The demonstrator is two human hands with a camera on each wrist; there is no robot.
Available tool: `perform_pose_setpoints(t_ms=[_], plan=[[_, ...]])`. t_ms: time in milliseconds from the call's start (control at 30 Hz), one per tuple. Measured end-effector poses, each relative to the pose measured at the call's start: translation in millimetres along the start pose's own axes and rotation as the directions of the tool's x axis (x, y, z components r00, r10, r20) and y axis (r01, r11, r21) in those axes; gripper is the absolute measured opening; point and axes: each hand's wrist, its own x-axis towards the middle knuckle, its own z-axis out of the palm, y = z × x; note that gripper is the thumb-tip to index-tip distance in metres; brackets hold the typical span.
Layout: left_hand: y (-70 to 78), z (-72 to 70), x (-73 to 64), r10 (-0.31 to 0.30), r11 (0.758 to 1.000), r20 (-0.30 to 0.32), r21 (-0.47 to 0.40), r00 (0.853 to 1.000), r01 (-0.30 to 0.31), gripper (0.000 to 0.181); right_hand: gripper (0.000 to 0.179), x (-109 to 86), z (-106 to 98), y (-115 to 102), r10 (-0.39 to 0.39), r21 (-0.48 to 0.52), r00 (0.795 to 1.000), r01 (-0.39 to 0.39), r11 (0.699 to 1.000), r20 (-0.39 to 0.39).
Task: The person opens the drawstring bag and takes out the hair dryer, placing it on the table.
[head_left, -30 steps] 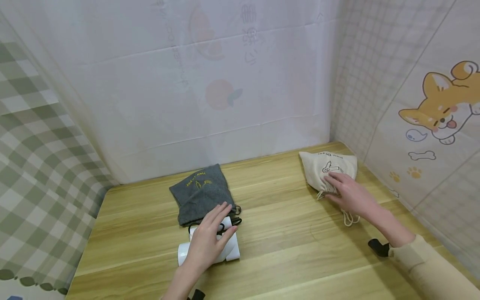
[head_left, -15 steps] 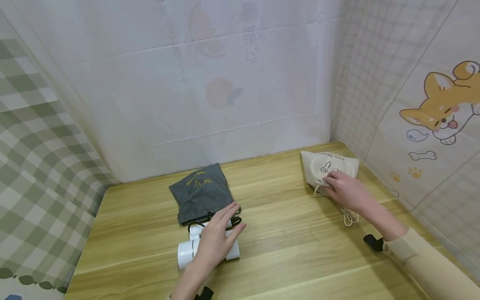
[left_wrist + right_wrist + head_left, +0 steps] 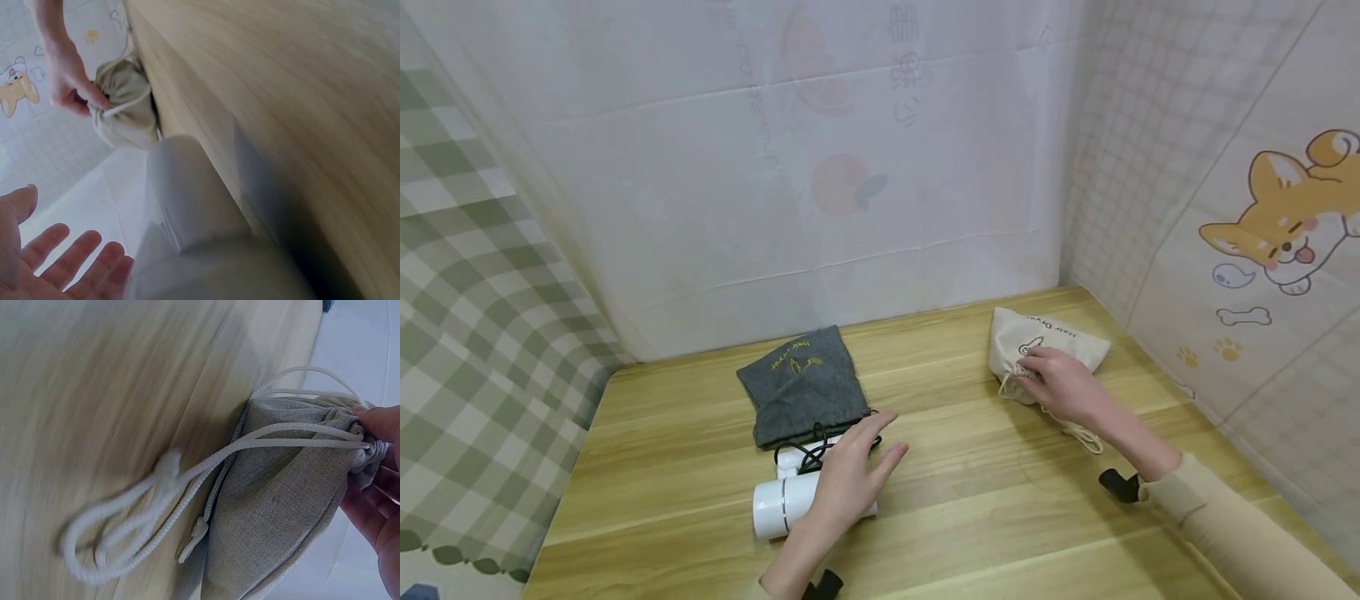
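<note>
My right hand [image 3: 1063,390] grips the gathered neck of a beige drawstring pouch [image 3: 1078,343] printed "Hair Dryer", at the right of the table. In the right wrist view, thumb and fingers pinch the bunched cloth of the pouch [image 3: 281,487], and its white cords [image 3: 231,447] trail onto the wood. Fingers spread, my left hand [image 3: 848,471] hovers over a white hair dryer [image 3: 770,510] lying at centre left, hiding part of it. The left wrist view has that hand [image 3: 75,265] beside the dryer's barrel [image 3: 194,194], holding nothing.
A dark grey "Hair Dryer" pouch [image 3: 811,392] lies flat just behind the dryer, whose black cord [image 3: 808,457] is looped between them. The wooden table [image 3: 955,500] ends at a white curtain [image 3: 955,167] at the back; checked cloth [image 3: 497,300] hangs at left.
The right hand's fingers have closed on the beige pouch's neck and drawn it slightly left and nearer. My left hand has shifted right over the dryer, uncovering more of its white body.
</note>
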Motion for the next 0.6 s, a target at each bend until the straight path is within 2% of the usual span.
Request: perform_pose_setpoints(t_ms=[200, 333, 433, 600], plan=[[5.3, 7.8, 5.3, -0.008, 0.999, 0.013, -0.047, 1.000, 0.008, 0.043, 0.022, 5.7, 8, -18, 0.026, 0.046, 1.000, -0.026, 0.999, 0.012], [6.7, 16.2, 9.9, -0.027, 0.996, 0.027, -0.086, 0.999, 0.030, 0.041, 0.023, 10.6, 11, -30, 0.053, 0.101, 0.997, -0.058, 0.993, 0.054], [8.1, 22.5, 12.4, -0.042, 0.992, 0.058, -0.117, 0.997, 0.048, 0.041, 0.021, 13.5, 14, -38, 0.054, 0.144, 0.996, -0.065, 0.987, 0.076], [12.4, 30.7, 14.5, -0.076, 0.987, 0.096, -0.135, 0.992, 0.088, 0.039, 0.015, 17.5, 19, -48, 0.037, 0.191, 0.997, -0.050, 0.980, 0.072]])
